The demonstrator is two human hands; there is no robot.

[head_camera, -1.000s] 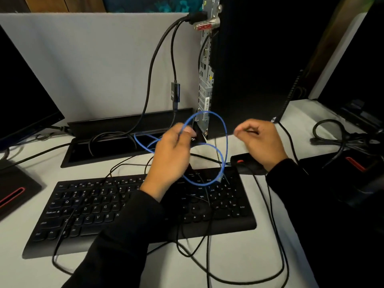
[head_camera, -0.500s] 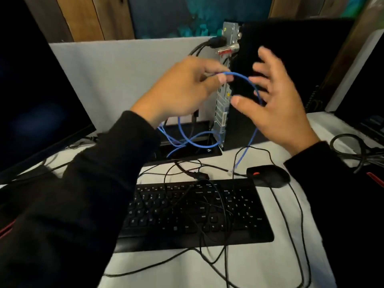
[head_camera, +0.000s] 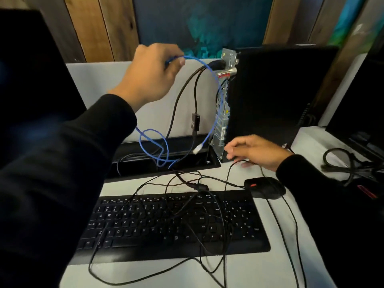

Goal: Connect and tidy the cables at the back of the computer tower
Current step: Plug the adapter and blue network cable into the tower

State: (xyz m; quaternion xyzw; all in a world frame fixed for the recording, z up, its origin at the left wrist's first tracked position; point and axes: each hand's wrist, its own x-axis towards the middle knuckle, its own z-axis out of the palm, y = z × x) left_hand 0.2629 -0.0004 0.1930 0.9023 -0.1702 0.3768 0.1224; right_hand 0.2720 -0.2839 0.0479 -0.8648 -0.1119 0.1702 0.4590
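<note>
A black computer tower [head_camera: 270,96] stands on the desk with its metal back panel [head_camera: 223,113] facing left. My left hand [head_camera: 151,75] is raised high and pinches a blue network cable [head_camera: 212,75]. The cable arcs down past the back panel to a loose clear plug [head_camera: 197,149] and loops [head_camera: 153,146] over the desk's cable slot. Two black cables [head_camera: 187,88] are plugged in near the top of the panel. My right hand [head_camera: 255,151] rests low at the tower's base with fingers loosely bent, touching a thin black cable [head_camera: 230,173].
A black keyboard [head_camera: 174,225] lies in front with thin black cables tangled over it. A black mouse [head_camera: 265,187] sits to its right. A dark monitor [head_camera: 31,80] stands at the left, another screen [head_camera: 361,109] and coiled black cables [head_camera: 349,163] at the right.
My left hand has lifted the blue cable up and to the left. My right hand has let go of the loop and dropped to the desk at the tower's base.
</note>
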